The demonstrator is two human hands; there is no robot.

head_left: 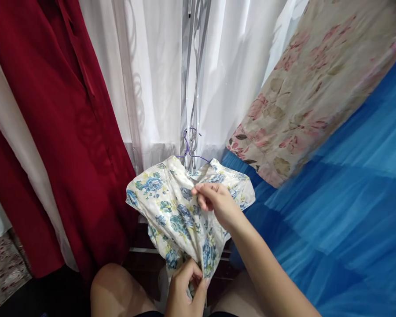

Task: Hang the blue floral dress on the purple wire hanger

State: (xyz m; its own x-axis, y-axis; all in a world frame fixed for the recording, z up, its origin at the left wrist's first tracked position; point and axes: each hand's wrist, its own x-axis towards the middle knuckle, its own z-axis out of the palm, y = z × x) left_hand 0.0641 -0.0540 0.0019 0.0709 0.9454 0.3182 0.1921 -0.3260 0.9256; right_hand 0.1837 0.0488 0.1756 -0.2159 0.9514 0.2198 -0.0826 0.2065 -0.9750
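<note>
A white blouse with blue and green flowers (185, 215) hangs in front of me on a thin purple wire hanger (187, 147). My right hand (214, 200) pinches the cloth at the front opening, just below the neckline. Lower down, my left hand (188, 286) grips the front of the blouse near its lower part and draws the cloth into folds. The hanger's hook shows above the collar, beside a white metal stand (192, 88).
Red cloth (95, 176) hangs at the left and white curtains (158, 79) behind. A pink-flowered beige cloth (293, 101) and layered blue tulle (336, 220) hang at the right. My bare knees (115, 288) are below.
</note>
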